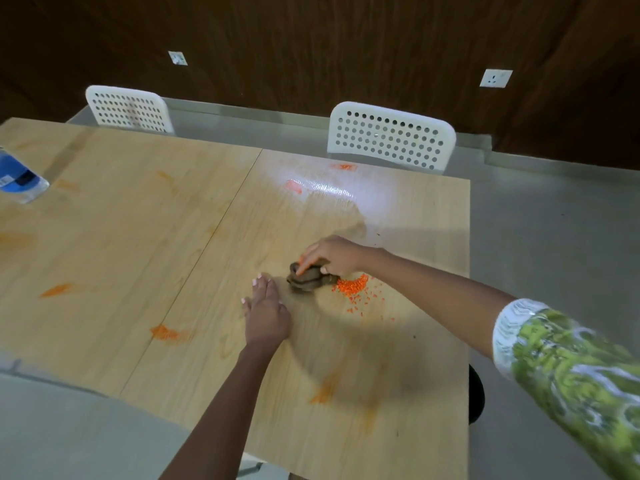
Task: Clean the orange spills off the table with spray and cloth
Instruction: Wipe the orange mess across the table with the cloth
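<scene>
The right hand (332, 256) grips a bunched brown cloth (310, 278), fingers curled over it and pressing it to the bench (114, 209) just beside a heap of orange granules (353, 284) near the right edge, likely so the wad can gather the loose bits together. The left hand (265, 311) lies flat with fingers straight and close together, just left of the cloth, probably steadying the body or acting as a stop for the sweep. Orange smears (166, 332) dot the near and left parts of the bench, not yet wiped. A clear bottle with a blue label (19, 178), perhaps the spray, sits at the far left edge, well apart from both hands.
</scene>
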